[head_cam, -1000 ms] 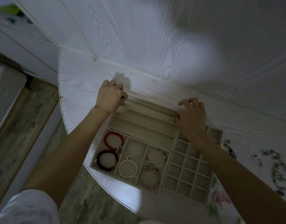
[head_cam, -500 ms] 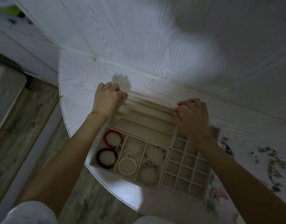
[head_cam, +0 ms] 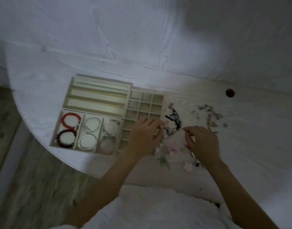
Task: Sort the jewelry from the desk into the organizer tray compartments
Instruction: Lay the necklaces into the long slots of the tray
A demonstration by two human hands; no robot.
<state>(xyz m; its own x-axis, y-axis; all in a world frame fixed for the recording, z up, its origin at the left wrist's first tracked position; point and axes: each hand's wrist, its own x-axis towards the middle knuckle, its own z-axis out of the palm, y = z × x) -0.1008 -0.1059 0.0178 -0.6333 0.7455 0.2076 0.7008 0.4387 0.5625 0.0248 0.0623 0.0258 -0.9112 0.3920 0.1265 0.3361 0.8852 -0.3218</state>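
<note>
We look down on the pale wood-grain surface (head_cam: 241, 129), which carries everything. On its left part lies the cream organizer tray (head_cam: 99, 103): three long slots at the far side, a block of bracelet compartments at the near left, and a grid of small square cells (head_cam: 146, 104) on the right. The far long slot holds a thin chain (head_cam: 100, 85), and a red bead bracelet (head_cam: 70, 120), a dark bead bracelet (head_cam: 66, 138) and a white pearl bracelet (head_cam: 87, 141) are already in their compartments.

The loose pile of small mixed jewelry (head_cam: 173, 119) lies on the surface just to the right of the grid, and more pieces are scattered further right (head_cam: 211, 116).

Our left hand (head_cam: 146, 138) is over the near cells of the grid, its fingers relaxed toward the pile; we see nothing in it. Our right hand (head_cam: 203, 142) pinches something small and thin, too blurred to name.

The pile lies between and just beyond both hands, so we judge either hand can reach it, and the cells are nearer the left one.
</note>
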